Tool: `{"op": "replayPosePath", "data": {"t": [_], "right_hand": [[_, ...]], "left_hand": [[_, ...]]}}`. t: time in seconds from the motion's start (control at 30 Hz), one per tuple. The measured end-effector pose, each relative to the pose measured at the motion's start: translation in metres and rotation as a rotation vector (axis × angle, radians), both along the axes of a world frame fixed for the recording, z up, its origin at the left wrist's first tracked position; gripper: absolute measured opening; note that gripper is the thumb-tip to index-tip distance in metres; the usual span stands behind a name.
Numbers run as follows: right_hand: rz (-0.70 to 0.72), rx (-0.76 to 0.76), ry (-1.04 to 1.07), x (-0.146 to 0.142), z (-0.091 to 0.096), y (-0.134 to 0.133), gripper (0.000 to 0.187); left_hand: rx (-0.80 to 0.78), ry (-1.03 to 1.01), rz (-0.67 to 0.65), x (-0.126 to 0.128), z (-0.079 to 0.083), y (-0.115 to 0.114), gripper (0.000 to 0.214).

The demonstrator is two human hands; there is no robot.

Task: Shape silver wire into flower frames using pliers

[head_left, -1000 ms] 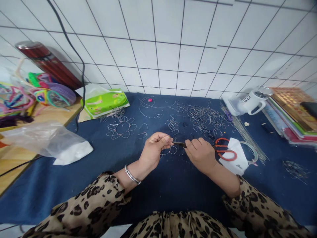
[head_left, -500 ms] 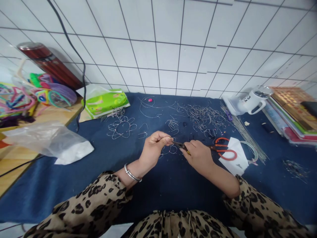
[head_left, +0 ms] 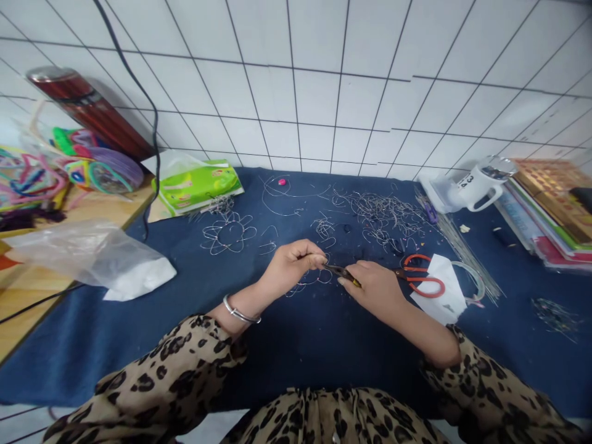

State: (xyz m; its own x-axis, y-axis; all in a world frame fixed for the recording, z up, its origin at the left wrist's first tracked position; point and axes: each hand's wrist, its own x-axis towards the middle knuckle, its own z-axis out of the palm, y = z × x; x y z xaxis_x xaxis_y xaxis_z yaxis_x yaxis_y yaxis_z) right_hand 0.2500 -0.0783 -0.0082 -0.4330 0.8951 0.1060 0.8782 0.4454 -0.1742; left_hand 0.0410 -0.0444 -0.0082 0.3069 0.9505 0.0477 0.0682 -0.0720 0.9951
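My left hand [head_left: 291, 266] is closed in a pinch on thin wire, its tip hidden by the fingers. My right hand [head_left: 377, 288] grips a pair of pliers [head_left: 341, 271] with dark jaws and a bit of yellow on the handle. The jaws point left and meet the wire at my left fingertips. Below the fingers, looped wire [head_left: 325, 277] shows partly; I cannot tell whether it hangs from the pinch or lies on the cloth. A flower-shaped wire piece [head_left: 229, 234] lies to the left.
Loose wire [head_left: 383, 213] is heaped behind my hands. Red-handled scissors [head_left: 432, 290] rest partly on white paper [head_left: 446, 302], beside straight wires [head_left: 472, 259]. A white mug [head_left: 485, 185] and books [head_left: 550, 216] stand right; a green tissue pack [head_left: 198, 185] and plastic bag [head_left: 92, 259] lie left.
The camera view has shifted slightly. Both hands keep their grips at nearly the same spot, and the pliers now tilt a little more downward to the right.
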Motion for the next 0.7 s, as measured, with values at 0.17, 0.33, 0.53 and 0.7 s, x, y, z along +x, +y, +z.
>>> {"op": "replayPosePath", "data": {"t": [0.17,0.33,0.53,0.7], "right_hand": [[-0.007,0.160,0.053,0.000,-0.001,0.000,0.028],[0.041,0.202,0.143,-0.005,-0.004,-0.006,0.028],[0.023,0.152,0.198,-0.010,-0.013,-0.006,0.027],[0.012,0.134,0.171,-0.010,-0.014,-0.005,0.028]], "left_hand": [[-0.228,-0.256,-0.009,0.000,0.000,0.003,0.021],[-0.327,-0.455,0.047,0.003,-0.004,0.003,0.021],[-0.251,-0.540,0.080,0.014,0.001,-0.009,0.019],[-0.213,-0.499,0.080,0.018,0.004,-0.015,0.017]]}}
